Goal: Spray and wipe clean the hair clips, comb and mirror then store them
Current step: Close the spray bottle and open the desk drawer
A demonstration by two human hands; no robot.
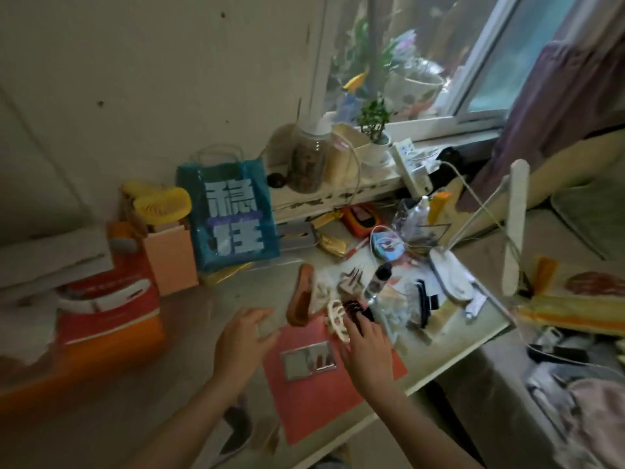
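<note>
Item, nearest: a pink sheet (324, 394) laid flat on the table (449, 353), seemingly as a work mat, with a small rectangular mirror (308, 360) lying face up on it, just below and between the two hands. Right hand (367, 350) — held palm down over the mat's upper right edge, fingers extended; its fingertips (355, 324) are set on or against a dark hair clip (356, 308), though whether that clip is pinched or merely touched cannot be told. A cream claw clip (336, 318) is found just left of those fingertips, overlapping the mat's edge, apparently gathered there for cleaning. Left hand (245, 336) — held open above the bare table left of the mat, fingers spread, nothing gripped. Beyond the left fingertips, a brown wooden comb (299, 301) is laid lengthwise, with a pale clip (321, 292) beside it. Further beyond the right hand, a toothed grey clip (351, 280) and a small dark-capped bottle (378, 280) are placed — the bottle is judged the likely sprayer, kept within reach. Furthest, a blue gift bag (233, 214) is stood upright. No item is yet stored.
</note>
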